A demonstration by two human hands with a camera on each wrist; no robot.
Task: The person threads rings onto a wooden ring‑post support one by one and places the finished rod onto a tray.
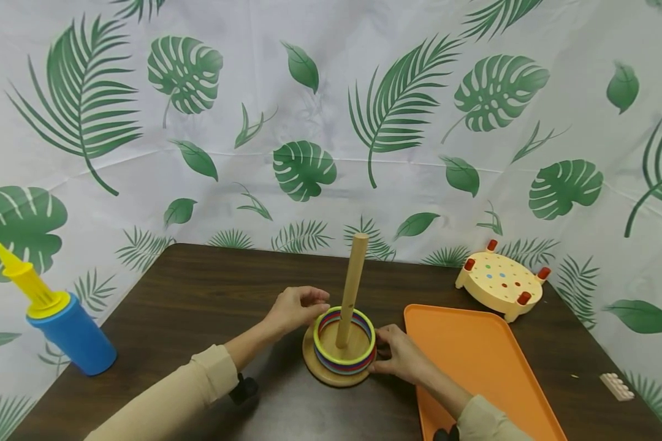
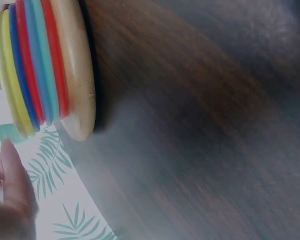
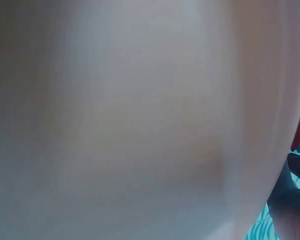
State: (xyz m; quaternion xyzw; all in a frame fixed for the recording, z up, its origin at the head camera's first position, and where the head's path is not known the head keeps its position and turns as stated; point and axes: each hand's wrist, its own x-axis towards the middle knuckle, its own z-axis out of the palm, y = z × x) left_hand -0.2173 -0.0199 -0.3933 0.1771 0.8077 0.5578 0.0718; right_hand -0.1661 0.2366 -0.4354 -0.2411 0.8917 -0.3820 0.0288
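A stack of colored rings (image 1: 344,369) surrounds a wooden peg (image 1: 353,282) on a round wooden base (image 1: 310,356). In the left wrist view, a yellow ring (image 2: 16,85) tops blue, red and teal ones above the base (image 2: 82,85). My left hand (image 1: 295,309) is at the stack's upper left, its fingers loosely bent and a fingertip close to the yellow rim. On the opposite side, my right hand (image 1: 399,355) has its thumb and fingertips spread against the rings' outer edge. The right wrist view is mostly blurred, showing part of the hand (image 3: 295,205) at its edge.
An orange tray (image 1: 469,355) lies right of the stack, partly under my right forearm. Behind it is a cream pegboard stand (image 1: 502,285) with red-tipped legs. A blue and yellow pump (image 1: 74,334) stands at the left; a small pale bumpy piece (image 1: 616,387) lies far right.
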